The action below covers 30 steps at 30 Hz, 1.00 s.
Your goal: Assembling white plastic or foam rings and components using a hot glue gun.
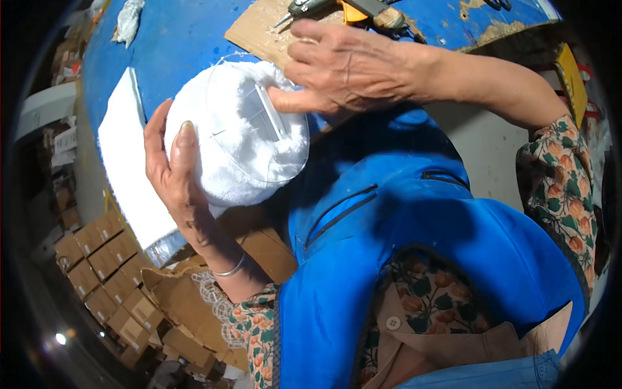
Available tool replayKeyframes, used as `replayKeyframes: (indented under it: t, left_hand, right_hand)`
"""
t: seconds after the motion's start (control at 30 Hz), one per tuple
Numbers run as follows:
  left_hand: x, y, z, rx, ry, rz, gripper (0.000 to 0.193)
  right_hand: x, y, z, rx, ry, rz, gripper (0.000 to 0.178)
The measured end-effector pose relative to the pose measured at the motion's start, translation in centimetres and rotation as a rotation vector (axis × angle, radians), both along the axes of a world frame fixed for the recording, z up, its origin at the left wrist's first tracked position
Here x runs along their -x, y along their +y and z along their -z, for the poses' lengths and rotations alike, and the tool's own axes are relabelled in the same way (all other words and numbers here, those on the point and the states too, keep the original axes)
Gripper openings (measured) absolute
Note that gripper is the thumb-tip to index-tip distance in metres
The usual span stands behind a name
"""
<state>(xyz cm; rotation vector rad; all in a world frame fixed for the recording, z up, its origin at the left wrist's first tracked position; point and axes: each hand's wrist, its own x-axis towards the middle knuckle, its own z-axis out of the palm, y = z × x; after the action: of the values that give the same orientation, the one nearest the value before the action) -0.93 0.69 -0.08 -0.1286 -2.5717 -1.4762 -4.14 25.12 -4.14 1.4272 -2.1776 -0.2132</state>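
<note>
A round shade (pixel 194 155) of white fluffy fabric sits in front of me at the table's near edge, its round opening turned up. Thin wire (pixel 212 107) curves around the opening, and a narrow white bar (pixel 271 111) crosses it. My left hand (pixel 176 152) is wrapped around the shade's left side, thumb on top of the fluff. At the right rim, my right hand (pixel 343 68) has its thumb pressed by the bar at the opening and its other fingers curled. Their tips are partly hidden.
The blue table (pixel 188 39) holds a white fabric piece (pixel 123 149), a cardboard sheet (pixel 259 29) and a glue gun (pixel 311 8). Below left are an open carton (pixel 175 292) with white wire frames (pixel 217 295) and stacked brown boxes (pixel 107 259).
</note>
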Motion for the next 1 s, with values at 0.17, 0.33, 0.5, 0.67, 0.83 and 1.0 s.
replayKeyframes:
  t: [0.17, 0.33, 0.5, 0.67, 0.83, 1.0]
  left_hand:
    - [-0.3, 0.4, -0.4, -0.088, -0.068, 0.000, 0.058]
    - [-0.9, -0.3, 1.0, 0.007, 0.094, 0.019, 0.061]
    - [-3.9, -0.3, 2.5, -0.065, 0.324, -0.014, 0.065]
    - [-4.2, -0.8, 3.5, -0.038, 0.516, -0.002, 0.072]
    - [-2.6, -1.1, 4.0, 0.006, 0.702, -0.109, 0.099]
    - [-2.1, -3.5, 3.2, 0.112, 0.606, -0.036, 0.095]
  right_hand:
    - [1.2, -0.1, 0.9, -0.119, 0.167, 0.024, 0.019]
    - [-0.7, 0.8, -0.2, 0.125, -0.274, -0.068, 0.026]
    - [-5.8, 1.2, 3.6, 0.869, -1.405, 0.119, 0.041]
    - [-6.8, -2.5, 3.4, 1.207, -1.686, 0.011, 0.054]
    - [-5.1, -2.7, 2.8, 1.211, -1.135, -0.103, 0.047]
    - [-5.7, -3.4, 5.1, 1.163, -1.045, -0.021, 0.051]
